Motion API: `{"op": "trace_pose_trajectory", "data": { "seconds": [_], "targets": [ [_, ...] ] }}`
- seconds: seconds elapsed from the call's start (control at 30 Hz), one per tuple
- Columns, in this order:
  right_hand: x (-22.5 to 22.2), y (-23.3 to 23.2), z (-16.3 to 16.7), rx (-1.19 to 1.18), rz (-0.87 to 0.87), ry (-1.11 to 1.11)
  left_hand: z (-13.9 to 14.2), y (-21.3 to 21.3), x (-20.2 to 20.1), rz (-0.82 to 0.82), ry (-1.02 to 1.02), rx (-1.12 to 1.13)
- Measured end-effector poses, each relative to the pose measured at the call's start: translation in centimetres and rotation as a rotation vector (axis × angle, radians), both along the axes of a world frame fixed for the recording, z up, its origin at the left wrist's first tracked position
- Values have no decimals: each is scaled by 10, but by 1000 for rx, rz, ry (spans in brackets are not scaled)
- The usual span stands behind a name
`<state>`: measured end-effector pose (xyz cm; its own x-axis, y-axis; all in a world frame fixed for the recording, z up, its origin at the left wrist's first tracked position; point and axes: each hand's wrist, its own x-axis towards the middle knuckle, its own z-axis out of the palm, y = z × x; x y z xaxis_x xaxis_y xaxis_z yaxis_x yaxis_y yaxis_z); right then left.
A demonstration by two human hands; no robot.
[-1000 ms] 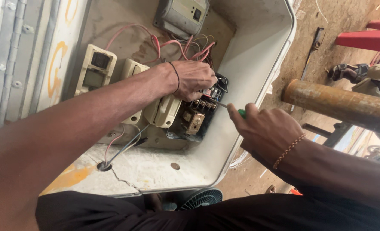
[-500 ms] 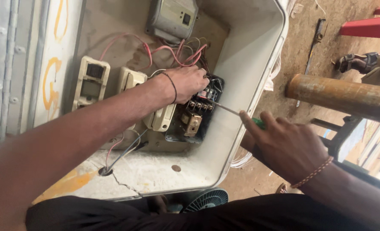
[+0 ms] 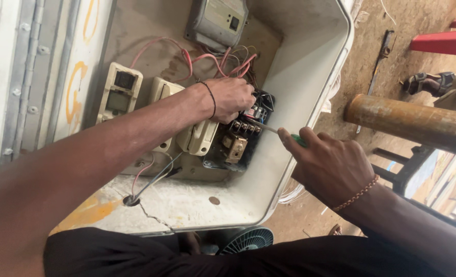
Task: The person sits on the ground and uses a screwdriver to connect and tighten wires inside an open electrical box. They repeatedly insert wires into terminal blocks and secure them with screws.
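Observation:
My left hand (image 3: 232,98) reaches into an open cream enclosure (image 3: 310,82) and pinches the red and pink wires (image 3: 241,64) at the top of a black terminal block (image 3: 241,136). My right hand (image 3: 330,166) grips a green-handled screwdriver (image 3: 296,138), its thin shaft pointing left with the tip on the block's row of screws. A black band circles my left wrist and a beaded bracelet my right.
Inside the enclosure are a grey meter box (image 3: 215,23), two cream switch units (image 3: 117,92), and a cable hole (image 3: 131,200) with a crack beside it. A rusty pipe (image 3: 407,123) crosses at right, a small fan (image 3: 248,240) below, dirt floor beyond.
The right hand moved up and left, bringing the screwdriver tip onto the terminal block. The left hand stayed on the wires. The camera view shifted slightly.

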<state>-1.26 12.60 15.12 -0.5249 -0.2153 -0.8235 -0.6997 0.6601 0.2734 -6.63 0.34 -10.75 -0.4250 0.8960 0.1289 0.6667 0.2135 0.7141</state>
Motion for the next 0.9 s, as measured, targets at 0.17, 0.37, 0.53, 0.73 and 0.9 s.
{"op": "trace_pose_trajectory", "data": {
  "seconds": [0.17,0.37,0.53,0.73,0.9],
  "targets": [
    [-5,-11,-2,98,-78,-82,-6,1,-1,-8,7,47],
    [-7,-14,-2,135,-82,-86,-10,3,0,5,2,47],
    [-10,-17,-1,150,-67,-89,-8,2,-1,10,3,85],
    [-10,-12,-1,125,-87,-84,-6,0,-3,-7,-39,100],
    [-8,-5,1,84,-153,-85,-6,-1,-2,-1,-57,125]
  ]
}}
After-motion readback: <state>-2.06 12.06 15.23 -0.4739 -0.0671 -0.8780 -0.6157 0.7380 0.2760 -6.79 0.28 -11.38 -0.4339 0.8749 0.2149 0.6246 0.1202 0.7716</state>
